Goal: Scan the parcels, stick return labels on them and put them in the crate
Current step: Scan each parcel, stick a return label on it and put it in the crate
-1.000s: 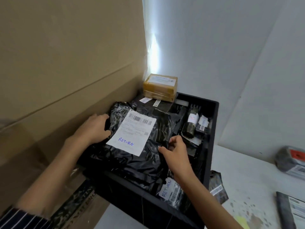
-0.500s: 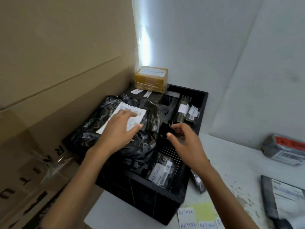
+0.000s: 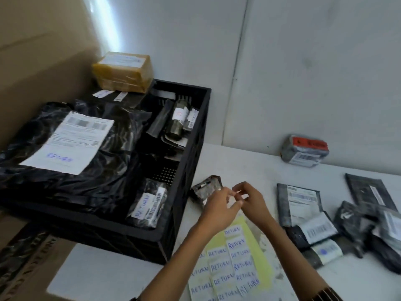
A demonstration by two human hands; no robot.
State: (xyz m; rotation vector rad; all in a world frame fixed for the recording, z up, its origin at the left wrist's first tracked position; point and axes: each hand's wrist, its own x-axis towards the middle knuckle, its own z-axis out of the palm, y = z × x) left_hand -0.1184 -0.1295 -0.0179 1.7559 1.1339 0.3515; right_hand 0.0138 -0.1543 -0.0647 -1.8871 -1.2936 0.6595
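wall (image 3: 303, 61): pale panels, vertical seam | table (image 3: 245, 161): white, scuffed | left: tall cardboard box (image 3: 43, 51) | glare (image 3: 106, 25): upper wall

We read "RETURN" in blue handwriting on the stickers (image 3: 235, 244) of the near yellow sheet (image 3: 261, 255) — and on the small parcel (image 3: 149, 205) in the crate (image 3: 195, 135), and the big left parcel's shipping label (image 3: 67, 142). Other print is blurred.

We count one crate (image 3: 191, 161), one brown box (image 3: 122, 72), one yellow sheet (image 3: 260, 246) of return labels, one left hand (image 3: 219, 205) and one right hand (image 3: 252, 200). Four parcels (image 3: 304, 151) lie apart, plus a heap (image 3: 358, 227) we cannot count.
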